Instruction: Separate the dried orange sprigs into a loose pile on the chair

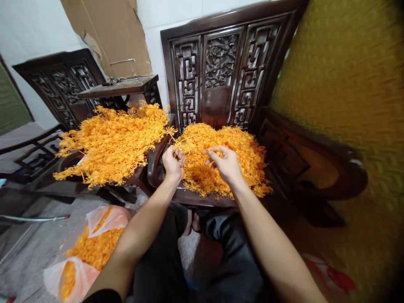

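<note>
My left hand is closed in a loose fist at the left edge of a heap of orange artificial flower sprigs on a dark wooden chair seat. Thin orange stems show just above this fist, but what its fingers hold is hidden. Over the same heap, my right hand has thumb and forefinger brought together in a pinch. Anything between those fingertips is too small to make out. A second pile of orange sprigs lies to the left, its stem ends spreading toward my left hand.
Behind the heap rises a carved chair back. A small dark side table stands at the back left, with cardboard behind it. Plastic bags of orange pieces sit on the floor at left. A yellow-green textured surface fills the right.
</note>
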`<state>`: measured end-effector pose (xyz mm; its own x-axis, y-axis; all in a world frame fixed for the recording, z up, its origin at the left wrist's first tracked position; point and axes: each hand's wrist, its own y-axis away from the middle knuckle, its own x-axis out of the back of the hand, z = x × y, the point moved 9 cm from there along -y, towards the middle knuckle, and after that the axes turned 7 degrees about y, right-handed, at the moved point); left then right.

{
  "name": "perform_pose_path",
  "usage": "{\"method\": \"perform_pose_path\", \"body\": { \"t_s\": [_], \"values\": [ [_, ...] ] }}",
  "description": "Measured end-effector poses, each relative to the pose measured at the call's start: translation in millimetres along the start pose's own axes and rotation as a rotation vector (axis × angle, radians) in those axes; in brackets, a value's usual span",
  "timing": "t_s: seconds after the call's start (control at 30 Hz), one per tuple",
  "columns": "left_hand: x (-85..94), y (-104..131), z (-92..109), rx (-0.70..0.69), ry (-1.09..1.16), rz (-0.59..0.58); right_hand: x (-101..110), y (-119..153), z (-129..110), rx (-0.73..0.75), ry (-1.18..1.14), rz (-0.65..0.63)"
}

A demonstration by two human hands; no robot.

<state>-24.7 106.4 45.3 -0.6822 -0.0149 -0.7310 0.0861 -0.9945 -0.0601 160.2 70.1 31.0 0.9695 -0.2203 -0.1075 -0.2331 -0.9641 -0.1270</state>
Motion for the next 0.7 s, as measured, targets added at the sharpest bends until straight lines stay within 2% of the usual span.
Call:
{"method": "perform_pose_path", "body": {
  "t_s": [0.17,0.33,0.4,0.53,0.6,0.7],
  "values": [
    [-7.5,5.3,1.0,-0.066,-0.03,-0.081,-40.1,10.1,1.0,-0.09,-0.13,-0.238],
    [-18.2,15.1,-1.2,-0.061,-0.038,-0.167,-57.5,11.7,0.2,-0.119,-0.107,-0.282],
    [-20.7,19.6,0.4,-0.051,-0.02,-0.167,-49.8,4.6,-3.2,-0.046,-0.011,-0.221],
    [-19.2,25.7,-1.9,0.026,0.005,-0.097,-17.7,-8.5,-22.9,0.301,0.461,0.023],
    [-19.0,26.7,-6.1,0.067,-0.013,-0.078,-14.7,-11.0,-26.4,0.419,0.623,0.053],
    [-17.4,25.1,-8.8,0.11,-0.016,-0.054,-14.0,-19.4,-19.1,0.437,0.693,0.024]
  ]
}}
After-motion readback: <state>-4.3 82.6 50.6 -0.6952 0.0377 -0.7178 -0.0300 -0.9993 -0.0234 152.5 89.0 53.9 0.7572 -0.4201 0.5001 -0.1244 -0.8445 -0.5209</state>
